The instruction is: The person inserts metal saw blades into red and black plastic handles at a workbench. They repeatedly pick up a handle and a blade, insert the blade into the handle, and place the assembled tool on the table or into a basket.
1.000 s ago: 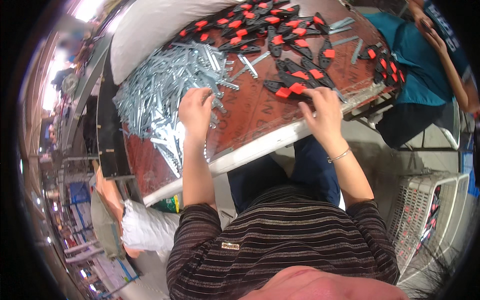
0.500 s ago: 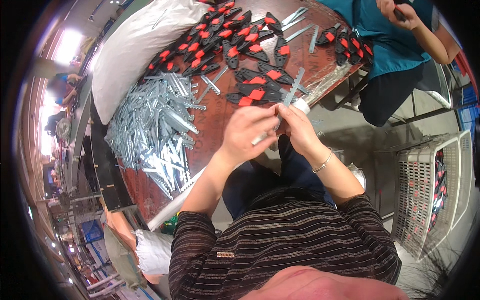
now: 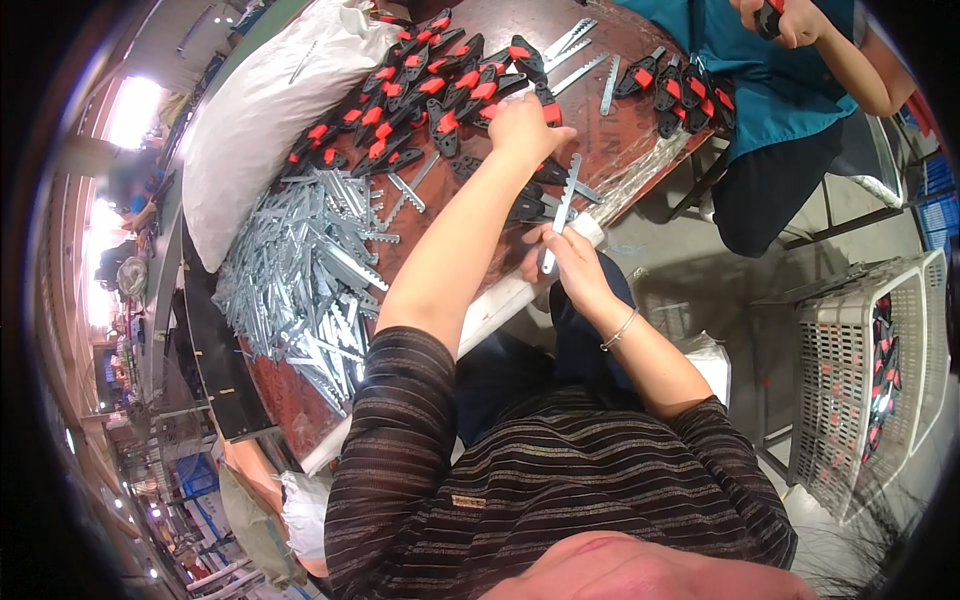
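1. Right hand (image 3: 578, 268): narrow grip, fingers closed on one notched metal strip (image 3: 564, 215). The strip stands clear of the near desk edge, tilted, toothed end up and away from the body; its lower end passes over the fingers.
2. Left hand (image 3: 525, 128): arm extended across the desk (image 3: 625, 135), hand over the black-and-red pieces (image 3: 443, 128), thumb out to the right. Fingertips hidden from this angle; cannot tell whether they hold a piece or only touch one.
3. Stock: a large strip heap (image 3: 300, 270) lies loose on the left part of the desk, with the black-and-red pieces spread beyond it, beside a white sack (image 3: 260, 140). A few darker pieces lie close to the right hand, partly hidden by it and the left forearm.
4. Progress (judgement): mid-run. The gripped strip is separate, joined to no piece. Plenty of loose strips and pieces remain. Pale ends show among the pieces near the right hand; fitted or merely lying alongside, cannot tell.
5. Off the desk, right: a pale plastic crate (image 3: 828, 350) contains more black-and-red items, possibly handled stock; unconfirmed.
6. Far right: a co-worker in a teal top (image 3: 775, 95) holds a dark item with some red; another small group (image 3: 690, 95) lies on the desk nearby.
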### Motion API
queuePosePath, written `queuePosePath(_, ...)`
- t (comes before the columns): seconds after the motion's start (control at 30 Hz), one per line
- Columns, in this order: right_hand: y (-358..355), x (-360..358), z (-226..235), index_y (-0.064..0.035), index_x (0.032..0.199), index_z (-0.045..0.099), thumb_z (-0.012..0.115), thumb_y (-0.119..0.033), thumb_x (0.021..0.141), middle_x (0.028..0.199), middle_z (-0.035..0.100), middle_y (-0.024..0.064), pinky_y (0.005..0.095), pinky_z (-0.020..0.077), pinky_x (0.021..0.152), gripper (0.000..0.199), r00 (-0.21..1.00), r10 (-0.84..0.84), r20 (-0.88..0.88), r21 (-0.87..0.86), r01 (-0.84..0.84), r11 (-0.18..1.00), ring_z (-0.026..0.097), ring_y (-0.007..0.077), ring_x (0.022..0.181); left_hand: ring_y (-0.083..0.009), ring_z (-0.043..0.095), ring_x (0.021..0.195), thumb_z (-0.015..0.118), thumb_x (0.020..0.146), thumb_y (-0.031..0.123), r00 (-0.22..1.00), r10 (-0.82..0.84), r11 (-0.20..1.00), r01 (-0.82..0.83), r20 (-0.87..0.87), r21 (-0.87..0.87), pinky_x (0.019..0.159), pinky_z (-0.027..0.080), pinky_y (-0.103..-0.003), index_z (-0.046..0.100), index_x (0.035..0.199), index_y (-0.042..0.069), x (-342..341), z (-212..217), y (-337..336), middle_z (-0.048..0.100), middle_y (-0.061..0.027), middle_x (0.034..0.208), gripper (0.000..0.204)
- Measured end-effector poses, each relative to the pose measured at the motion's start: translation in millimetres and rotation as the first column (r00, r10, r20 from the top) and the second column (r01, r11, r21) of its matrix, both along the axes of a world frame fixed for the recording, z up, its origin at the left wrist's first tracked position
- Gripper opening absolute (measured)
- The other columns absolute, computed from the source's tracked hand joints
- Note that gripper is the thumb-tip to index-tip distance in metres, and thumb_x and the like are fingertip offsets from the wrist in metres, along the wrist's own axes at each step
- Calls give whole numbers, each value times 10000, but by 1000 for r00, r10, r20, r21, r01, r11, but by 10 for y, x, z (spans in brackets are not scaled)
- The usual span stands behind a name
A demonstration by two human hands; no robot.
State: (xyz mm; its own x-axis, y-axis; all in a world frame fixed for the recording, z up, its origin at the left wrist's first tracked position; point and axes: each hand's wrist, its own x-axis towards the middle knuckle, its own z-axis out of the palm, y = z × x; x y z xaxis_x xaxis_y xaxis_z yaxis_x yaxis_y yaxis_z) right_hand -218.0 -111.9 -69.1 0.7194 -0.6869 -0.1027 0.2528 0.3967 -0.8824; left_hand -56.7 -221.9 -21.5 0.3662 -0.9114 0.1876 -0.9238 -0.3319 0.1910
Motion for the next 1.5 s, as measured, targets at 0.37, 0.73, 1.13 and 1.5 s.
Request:
queuePosePath(0.37,11,-39,98,-14,1010,553,351,-207,979,750,623,68,256,480,569,281,980,5,-198,-136,-33,990,604,127,666,-269,589,953,552,898,143,-685,-401,913,-350,-608,-209,828,524,-403,531,1087,-28,291,209,595,584,-141,1025,255)
queuePosePath(0.73,252,-293,589,-36,920,617,568,-223,889,802,631,118,364,470,630,196,846,-482,-229,-894,13,447,609,314,739,-283,478,1190,586,895,169,-792,-567,783,-432,-227,-447,948,486,-400,325,1386,24,341,30,1810,497,-132,1268,575)
queuePosePath(1.13,410,-250,807,-46,897,638,628,-194,837,798,646,115,350,477,614,161,837,-497,-227,-947,-72,312,623,289,714,-268,436,1198,623,867,154,-709,-679,686,-517,-194,-511,1026,425,-400,296,1395,40,281,43,2124,442,-123,1281,632)
queuePosePath(1.5,525,-235,872,-58,882,625,616,-212,852,663,611,110,367,452,527,157,828,-453,-329,-901,-132,413,600,300,591,-284,480,1208,619,879,240,-377,-735,678,-422,-564,-602,990,448,-402,291,1400,47,86,99,2234,464,-106,1329,645)
